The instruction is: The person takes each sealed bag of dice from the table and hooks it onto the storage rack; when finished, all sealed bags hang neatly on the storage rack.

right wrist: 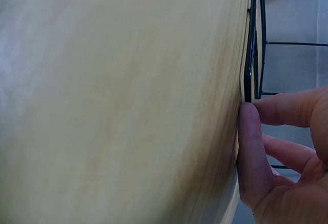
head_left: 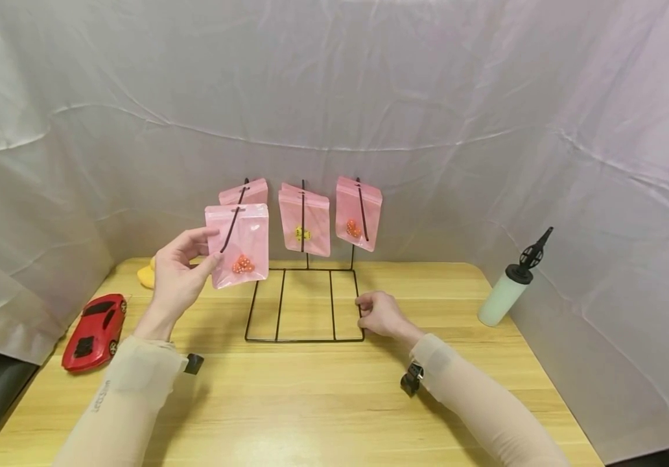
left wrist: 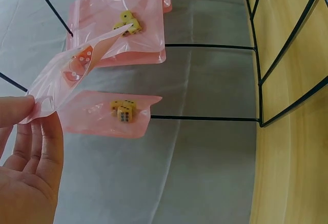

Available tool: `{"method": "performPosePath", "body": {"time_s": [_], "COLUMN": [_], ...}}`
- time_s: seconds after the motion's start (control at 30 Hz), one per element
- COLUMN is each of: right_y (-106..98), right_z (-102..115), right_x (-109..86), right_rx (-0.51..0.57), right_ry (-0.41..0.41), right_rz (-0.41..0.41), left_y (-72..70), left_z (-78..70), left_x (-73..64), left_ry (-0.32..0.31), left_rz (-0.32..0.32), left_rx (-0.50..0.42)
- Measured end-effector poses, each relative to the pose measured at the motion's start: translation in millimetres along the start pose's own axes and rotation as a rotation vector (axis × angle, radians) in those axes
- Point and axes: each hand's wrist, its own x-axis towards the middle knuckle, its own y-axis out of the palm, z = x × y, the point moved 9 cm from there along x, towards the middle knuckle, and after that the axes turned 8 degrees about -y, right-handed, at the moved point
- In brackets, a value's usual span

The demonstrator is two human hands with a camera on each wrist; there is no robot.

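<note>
My left hand (head_left: pixel 179 269) pinches the left edge of a clear-front pink pouch (head_left: pixel 253 237) between thumb and fingers. Orange dice (head_left: pixel 243 264) lie at its bottom, and the black left prong (head_left: pixel 232 227) passes through its hang slot. Behind it on that prong hangs another pink pouch (left wrist: pixel 77 116) with yellow dice (left wrist: pixel 124 110). Pouches with yellow dice (head_left: pixel 304 217) hang on the middle prong, and one with orange dice (head_left: pixel 359 217) on the right. At the base's right side, my right hand (head_left: pixel 386 316) pinches the black wire rack (right wrist: pixel 249 75) with thumb and finger.
The rack stands on a wooden table (head_left: pixel 311 402) before a grey-white cloth (head_left: pixel 334 78). A red toy car (head_left: pixel 95 332) and a yellow rubber duck (head_left: pixel 146 275) are at the left. A pale green hand pump (head_left: pixel 504 298) with black nozzle stands at the right edge.
</note>
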Motion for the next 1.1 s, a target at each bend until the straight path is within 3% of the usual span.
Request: {"method": "performPosePath", "body": {"time_s": [0.33,0.6,1.1], "right_y": [0.8,1.9,0.9], "right_z": [-0.6,-2.6,-3.0], "right_x": [-0.4,-0.2,1.1], "right_rx": [0.013,0.025,0.021], "right_ry": [0.007,0.017,0.003], "right_rz": [-0.003,-0.002,-0.006], "left_y": [3.0,4.6,10.0], "left_z": [3.3,5.1,13.8], "left_x": [4.2,8.8,21.2], "left_ry": [-0.014,0.015,-0.019], "left_rz": [-0.023,-0.053,-0.158], "left_rx": [0.006,-0.022,-0.051]}}
